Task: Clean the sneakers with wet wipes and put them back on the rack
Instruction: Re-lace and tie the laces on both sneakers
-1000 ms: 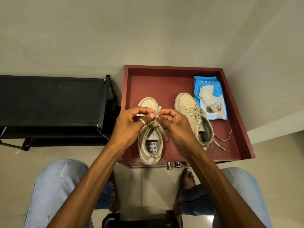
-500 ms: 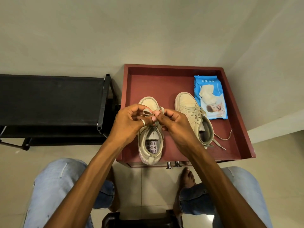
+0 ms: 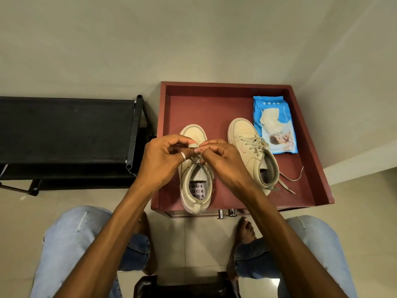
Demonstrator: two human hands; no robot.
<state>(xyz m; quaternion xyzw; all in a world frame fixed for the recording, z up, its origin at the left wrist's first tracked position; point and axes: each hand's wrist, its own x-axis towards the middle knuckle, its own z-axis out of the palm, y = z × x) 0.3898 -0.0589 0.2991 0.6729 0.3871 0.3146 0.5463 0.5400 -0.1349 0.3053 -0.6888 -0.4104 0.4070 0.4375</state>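
On a red tray (image 3: 204, 108) beside the black rack (image 3: 64, 125) | left hand (image 3: 163, 160) and right hand (image 3: 223, 162) pinch the lace (image 3: 193, 145) of one sneaker (image 3: 194, 190), tying it | second sneaker (image 3: 247, 143) untied | crumpled wipe (image 3: 269, 121) on wipes pack (image 3: 283, 143) | wiping likely done; racking both remains

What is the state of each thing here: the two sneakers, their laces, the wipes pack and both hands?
Left sneaker: upright on the red tray, its lace held above it.
Right sneaker: upright, loose lace ends lying on the tray.
Wipes pack: lying flat, crumpled wipe on top.
Left hand: pinches the lace.
Right hand: pinches the same lace.
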